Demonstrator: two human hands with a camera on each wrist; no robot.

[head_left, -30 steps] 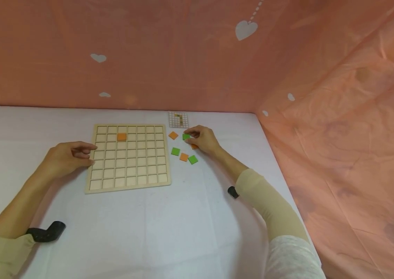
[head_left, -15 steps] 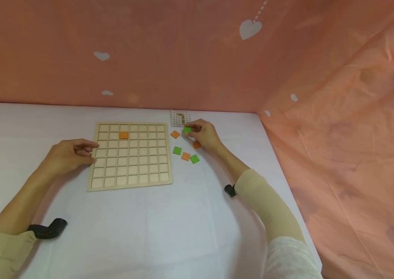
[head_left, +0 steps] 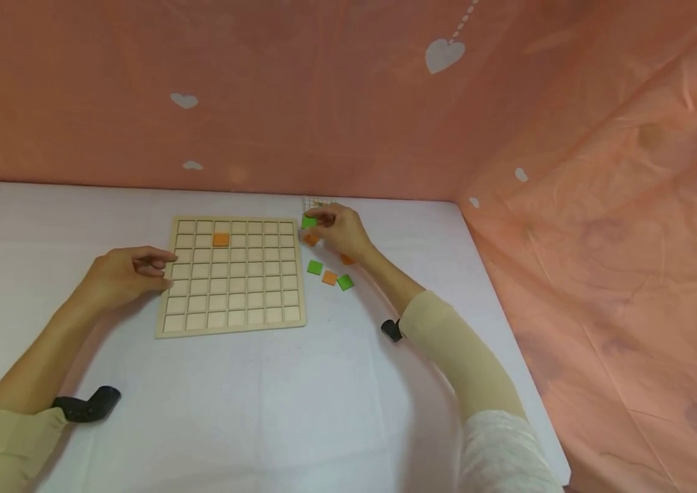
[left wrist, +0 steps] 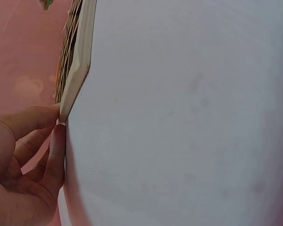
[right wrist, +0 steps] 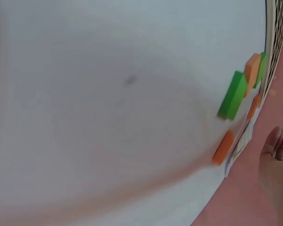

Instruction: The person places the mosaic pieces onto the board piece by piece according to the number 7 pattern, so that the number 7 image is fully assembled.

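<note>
The right hand [head_left: 345,233] pinches a green square tile [head_left: 308,222] just off the far right corner of the wooden grid board [head_left: 231,330]; the left hand [head_left: 119,277], loosely spread, touches the board's left edge

A pale 7-by-7 grid board [head_left: 236,282] lies flat, touched at its left edge by the left hand [head_left: 119,277], 1 orange tile [head_left: 221,239] in a cell, while the right hand [head_left: 344,231] pinches 1 green tile [head_left: 308,222].

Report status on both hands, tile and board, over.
Right hand pinches green tile. Left hand touches left edge of board. One orange tile on it. Right hand partly covers grid card.
</note>
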